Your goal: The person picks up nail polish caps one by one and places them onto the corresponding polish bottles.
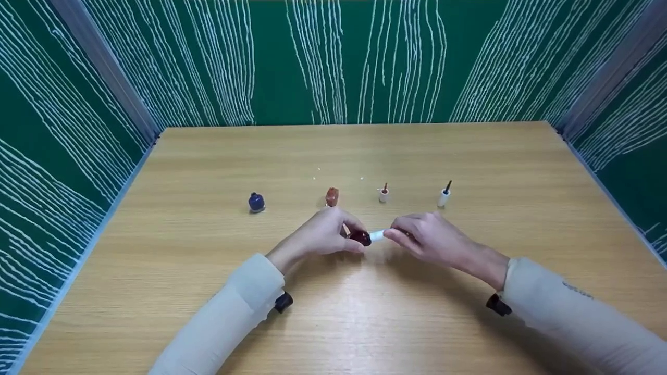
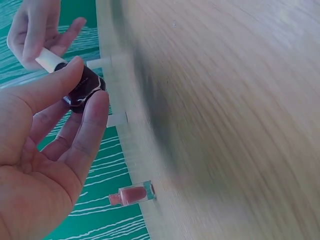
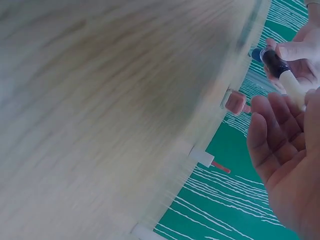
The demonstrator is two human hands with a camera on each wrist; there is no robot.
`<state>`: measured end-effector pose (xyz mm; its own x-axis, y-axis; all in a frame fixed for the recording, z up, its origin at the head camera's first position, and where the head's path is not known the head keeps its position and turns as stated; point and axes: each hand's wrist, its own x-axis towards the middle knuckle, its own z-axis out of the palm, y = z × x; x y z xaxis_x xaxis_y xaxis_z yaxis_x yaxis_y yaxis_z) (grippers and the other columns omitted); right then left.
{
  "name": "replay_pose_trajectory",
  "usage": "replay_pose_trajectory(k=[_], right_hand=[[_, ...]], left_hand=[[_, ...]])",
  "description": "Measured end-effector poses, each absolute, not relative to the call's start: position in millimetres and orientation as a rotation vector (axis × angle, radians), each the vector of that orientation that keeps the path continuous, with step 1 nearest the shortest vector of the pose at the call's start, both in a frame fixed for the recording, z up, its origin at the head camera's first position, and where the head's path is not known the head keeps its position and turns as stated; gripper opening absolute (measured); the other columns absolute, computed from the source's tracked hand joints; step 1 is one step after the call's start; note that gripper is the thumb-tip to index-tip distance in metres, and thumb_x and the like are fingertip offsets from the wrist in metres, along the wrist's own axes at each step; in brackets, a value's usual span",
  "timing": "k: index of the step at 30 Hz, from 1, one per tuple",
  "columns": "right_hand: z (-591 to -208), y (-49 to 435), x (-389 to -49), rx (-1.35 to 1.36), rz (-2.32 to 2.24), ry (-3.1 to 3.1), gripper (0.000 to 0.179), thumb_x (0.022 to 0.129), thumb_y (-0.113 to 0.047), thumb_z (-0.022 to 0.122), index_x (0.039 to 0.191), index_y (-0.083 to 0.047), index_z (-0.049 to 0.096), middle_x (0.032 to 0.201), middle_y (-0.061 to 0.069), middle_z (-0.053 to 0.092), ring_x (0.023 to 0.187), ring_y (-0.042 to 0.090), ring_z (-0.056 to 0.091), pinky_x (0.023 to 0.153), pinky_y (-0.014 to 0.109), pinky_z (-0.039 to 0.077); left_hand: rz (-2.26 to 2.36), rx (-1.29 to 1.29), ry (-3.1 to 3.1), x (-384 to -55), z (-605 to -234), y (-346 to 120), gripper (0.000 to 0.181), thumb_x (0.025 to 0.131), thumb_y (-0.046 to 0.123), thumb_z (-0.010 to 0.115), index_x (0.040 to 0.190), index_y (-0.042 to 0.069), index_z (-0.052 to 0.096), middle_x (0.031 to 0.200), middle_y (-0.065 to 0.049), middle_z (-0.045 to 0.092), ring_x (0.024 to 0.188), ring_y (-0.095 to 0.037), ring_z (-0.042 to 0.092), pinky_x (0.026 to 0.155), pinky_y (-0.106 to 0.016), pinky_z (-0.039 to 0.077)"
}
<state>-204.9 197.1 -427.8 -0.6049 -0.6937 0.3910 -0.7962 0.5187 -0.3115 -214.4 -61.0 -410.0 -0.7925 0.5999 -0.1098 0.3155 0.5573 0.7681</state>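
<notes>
My left hand (image 1: pixel 328 232) pinches a dark red nail polish bottle (image 1: pixel 360 238) between thumb and fingers, above the table. The bottle is tilted, its neck towards the right. My right hand (image 1: pixel 437 239) grips the white cap (image 1: pixel 377 235) at that neck. In the left wrist view the cap (image 2: pixel 48 60) sits in line with the bottle (image 2: pixel 85 90); whether it is screwed tight cannot be seen. Just beyond the left hand stands an uncapped coral nail polish bottle (image 1: pixel 332 196), also visible as a pinkish bottle (image 2: pixel 134 195) in the left wrist view.
On the wooden table (image 1: pixel 208 161), an uncapped blue polish bottle (image 1: pixel 256 202) stands at the left. Two white caps stand with brushes upward: one with an orange-brown brush (image 1: pixel 384 194), another with a dark brush (image 1: pixel 444 197). Tiny white specks lie farther back. Green walls (image 1: pixel 271 62) enclose the table.
</notes>
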Motion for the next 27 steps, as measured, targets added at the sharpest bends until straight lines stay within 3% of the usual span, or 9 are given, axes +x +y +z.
replay_pose_trajectory(k=[3, 5, 10, 15, 22, 27], right_hand=[[-426.4, 196.7, -205.3, 1.260, 0.716, -2.604, 0.023, 0.103, -0.027, 0.062, 0.089, -0.011, 0.068, 0.067, -0.011, 0.052, 0.054, 0.001, 0.043, 0.047, 0.021, 0.039], [-424.2, 198.3, -205.6, 1.251, 0.746, -2.650, 0.025, 0.104, -0.031, 0.061, 0.095, -0.010, 0.071, 0.070, -0.010, 0.056, 0.055, 0.002, 0.046, 0.047, 0.021, 0.040], [-417.5, 206.5, -205.9, 1.301, 0.843, -2.611, 0.030, 0.093, -0.024, 0.076, 0.118, -0.008, 0.069, 0.092, -0.002, 0.072, 0.066, 0.007, 0.064, 0.054, 0.024, 0.053], [-418.0, 208.0, -206.6, 1.394, 0.826, -2.446, 0.028, 0.084, -0.006, 0.083, 0.110, -0.007, 0.072, 0.099, 0.002, 0.075, 0.077, 0.011, 0.070, 0.064, 0.029, 0.058], [-421.9, 204.7, -205.7, 1.374, 0.719, -2.382, 0.021, 0.085, -0.008, 0.082, 0.104, -0.006, 0.074, 0.097, 0.002, 0.076, 0.082, 0.013, 0.073, 0.069, 0.027, 0.058], [-420.4, 203.1, -205.1, 1.386, 0.664, -2.362, 0.019, 0.088, -0.010, 0.080, 0.104, -0.006, 0.072, 0.095, 0.003, 0.075, 0.078, 0.013, 0.072, 0.065, 0.026, 0.058]], left_hand=[[1.094, 0.736, 2.436, -214.8, -410.9, -61.6, 0.021, 0.084, 0.015, 0.085, 0.104, 0.015, 0.080, 0.097, 0.012, 0.074, 0.082, -0.011, 0.062, 0.074, -0.028, 0.046], [1.092, 0.735, 2.433, -215.4, -411.4, -62.1, 0.021, 0.084, 0.015, 0.085, 0.105, 0.015, 0.080, 0.098, 0.012, 0.074, 0.082, -0.011, 0.062, 0.075, -0.028, 0.047], [1.106, 0.757, 2.432, -217.4, -412.0, -63.0, 0.022, 0.084, 0.014, 0.085, 0.105, 0.014, 0.080, 0.098, 0.011, 0.074, 0.081, -0.011, 0.063, 0.072, -0.027, 0.047], [1.118, 0.752, 2.417, -217.2, -411.8, -64.2, 0.022, 0.084, 0.014, 0.085, 0.105, 0.014, 0.080, 0.100, 0.010, 0.074, 0.082, -0.011, 0.063, 0.073, -0.027, 0.047], [1.123, 0.747, 2.403, -216.8, -412.9, -65.5, 0.024, 0.085, 0.014, 0.084, 0.108, 0.013, 0.079, 0.102, 0.009, 0.074, 0.083, -0.013, 0.064, 0.072, -0.027, 0.048], [1.145, 0.749, 2.385, -216.2, -411.2, -67.5, 0.024, 0.085, 0.015, 0.084, 0.108, 0.013, 0.079, 0.099, 0.010, 0.074, 0.080, -0.016, 0.064, 0.068, -0.026, 0.048]])
